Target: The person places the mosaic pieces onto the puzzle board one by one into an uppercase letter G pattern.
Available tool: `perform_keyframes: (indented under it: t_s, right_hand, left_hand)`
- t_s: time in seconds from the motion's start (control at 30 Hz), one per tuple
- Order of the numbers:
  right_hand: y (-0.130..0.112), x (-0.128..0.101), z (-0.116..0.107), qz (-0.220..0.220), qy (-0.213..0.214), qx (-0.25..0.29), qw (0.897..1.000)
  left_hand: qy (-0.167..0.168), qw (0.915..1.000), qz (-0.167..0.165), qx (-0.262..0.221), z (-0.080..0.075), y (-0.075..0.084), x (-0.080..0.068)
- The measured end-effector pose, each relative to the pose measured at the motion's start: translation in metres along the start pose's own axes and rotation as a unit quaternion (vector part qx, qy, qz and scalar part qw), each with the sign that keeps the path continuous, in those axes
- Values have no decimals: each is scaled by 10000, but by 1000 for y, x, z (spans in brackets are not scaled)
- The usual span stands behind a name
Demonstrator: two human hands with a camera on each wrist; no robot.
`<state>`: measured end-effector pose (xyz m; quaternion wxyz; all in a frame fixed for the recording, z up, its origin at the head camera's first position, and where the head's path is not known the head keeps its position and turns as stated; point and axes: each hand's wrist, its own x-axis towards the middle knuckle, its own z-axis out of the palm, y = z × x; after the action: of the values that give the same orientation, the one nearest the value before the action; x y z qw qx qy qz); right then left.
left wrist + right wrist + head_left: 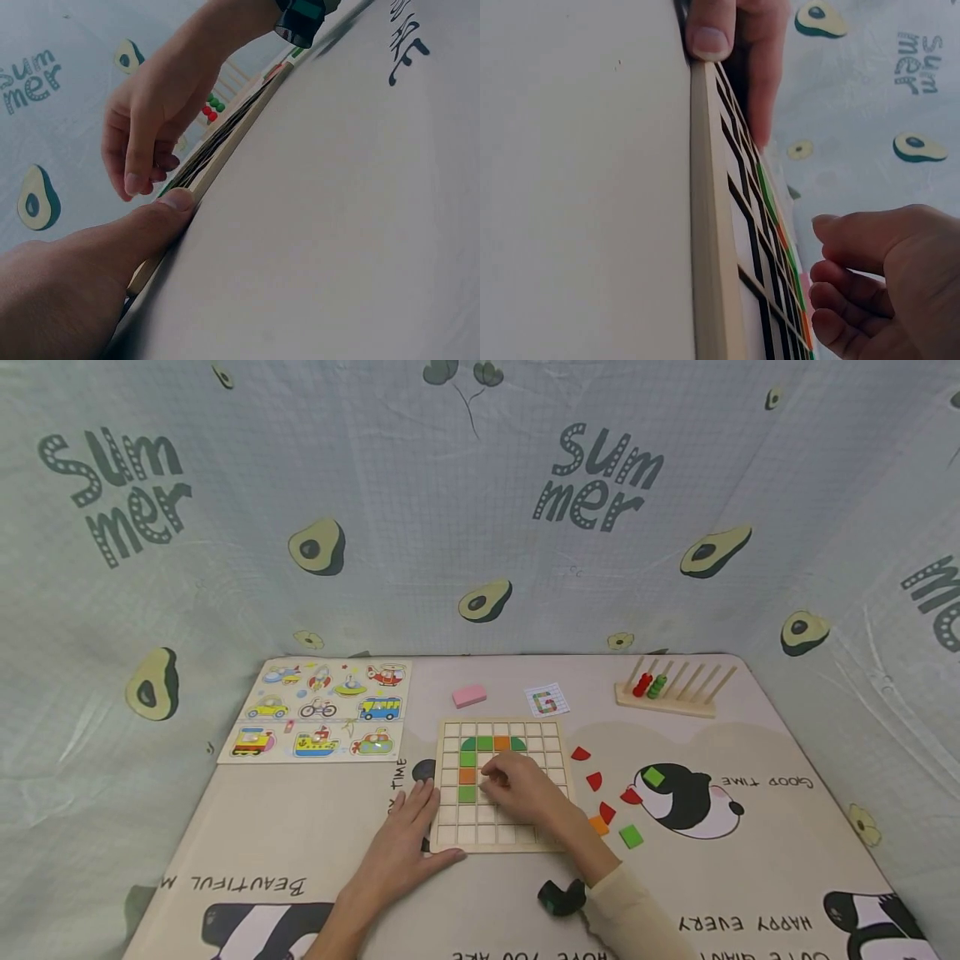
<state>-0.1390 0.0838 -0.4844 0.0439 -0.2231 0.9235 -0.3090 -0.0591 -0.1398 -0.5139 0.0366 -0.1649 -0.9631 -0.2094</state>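
Backdrop: avocado-print cloth hung behind a tabletop [315,827] covered with a panda mat.
Board: wooden grid board [501,785] at centre, partly filled with green and orange tiles.
Left hand [408,843]: flat, fingers straight, thumb bracing the board's near-left corner.
Right hand [525,789]: fingers curled over the mid-board cells; whether they pinch a tile cannot be told.
Spare tiles [603,793]: just right of the board.
Advice: keep the board braced; seat each tile square in its cell, checking the pattern card [545,700].

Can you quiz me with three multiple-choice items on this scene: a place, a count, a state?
1. Where is the eraser? A behind the board B right of the abacus C on the vehicle puzzle
2. How many red pieces lie right of the board? A one B four C seven
3. What does the left hand do? A lies flat steadying the board B holds a green piece C hangs off the table

Key: 1 A, it lies beyond the far edge. 2 B, four show. 3 A, its thumb presses the board's edge.
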Motion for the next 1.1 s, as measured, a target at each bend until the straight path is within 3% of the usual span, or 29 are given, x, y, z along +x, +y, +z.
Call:
perform_keyframes:
  t_s: [0.37,1.1]
  right_hand:
    - [19,-7,-15,11,315,-25,9995]
    - [70,-16,-58,642,722,-20,9953]
  left_hand:
    - [39,10000,10,42,1,0,-1]
    - [38,10000,24,56,3,-1,-1]
